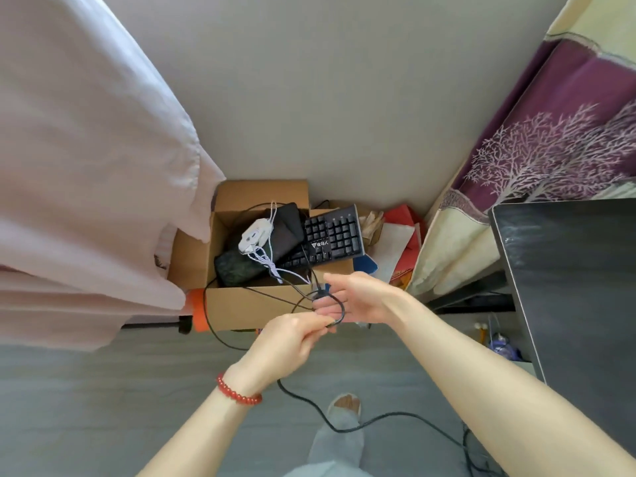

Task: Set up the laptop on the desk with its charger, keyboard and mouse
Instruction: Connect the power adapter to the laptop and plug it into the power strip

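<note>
- The person is standing over an open cardboard box (241, 304) on the grey floor, both bare arms reaching out in front of it.
- The left hand (285, 342), with a red bead bracelet (237, 392) on its wrist, is pinching a black cable (344, 429), thumb and fingers pressed together on it.
- The right hand (358, 297) is lying open, fingers spread apart, and a loop of that same cable is hanging round its fingers; it is not closing on anything.
- From the left hand the cable is trailing down past a slippered foot (346, 406) and off toward the lower right; another stretch is running up into the box.
- The black keyboard (330, 237) is sitting in the box, tilted, its far end poking out over the right wall.
- Beside the keyboard a white adapter (255, 234) with thin white cords is resting on top of dark flat items; whether one of them is the laptop I cannot tell.
- A dark desk top (571, 287) is filling the right edge, well apart from the box.
- Pale pink fabric (86, 166) is hanging at the left, and a purple tree-patterned curtain (550, 139) at the right.
</note>
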